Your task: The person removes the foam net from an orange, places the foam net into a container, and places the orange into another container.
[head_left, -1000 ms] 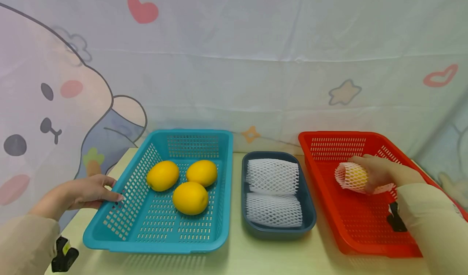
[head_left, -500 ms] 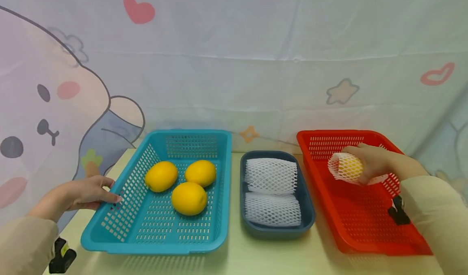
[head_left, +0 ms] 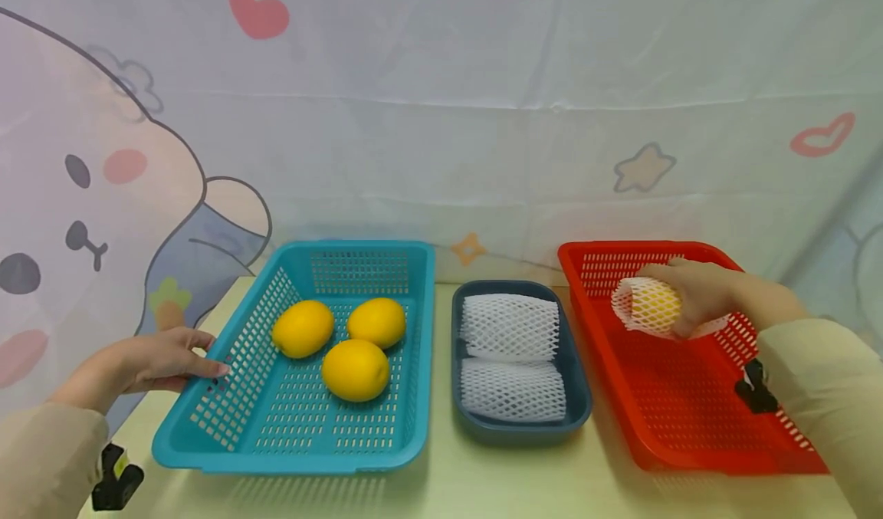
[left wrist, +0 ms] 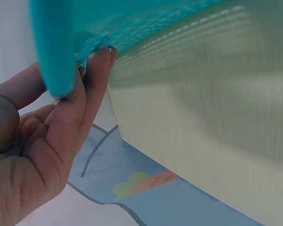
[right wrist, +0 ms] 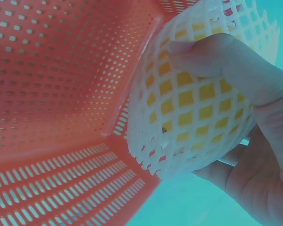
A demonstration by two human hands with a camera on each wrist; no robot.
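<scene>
My left hand (head_left: 162, 362) grips the left rim of the blue basket (head_left: 276, 465), thumb over the inner side and fingers under the outside, as the left wrist view also shows. Three yellow lemons (head_left: 355, 370) lie bare inside that basket. Over the far part of the red basket (head_left: 641, 446), my right hand (head_left: 704, 297) holds a lemon (head_left: 657, 304) wrapped in a white foam net sleeve (right wrist: 188, 103). In the right wrist view the thumb presses on the net and the other fingers curl behind it. The sleeve's ends stick out past the fruit.
Between the baskets stands a dark blue tub (head_left: 520, 431) with foam net sleeves (head_left: 510, 327) in two rows. All three containers rest on a pale table (head_left: 476, 488). Behind hangs a printed cloth (head_left: 441, 120).
My right hand has lifted the netted lemon slightly and moved it a little left and away within the red basket. The left hand stays on the blue basket's rim. The view shifts slightly.
</scene>
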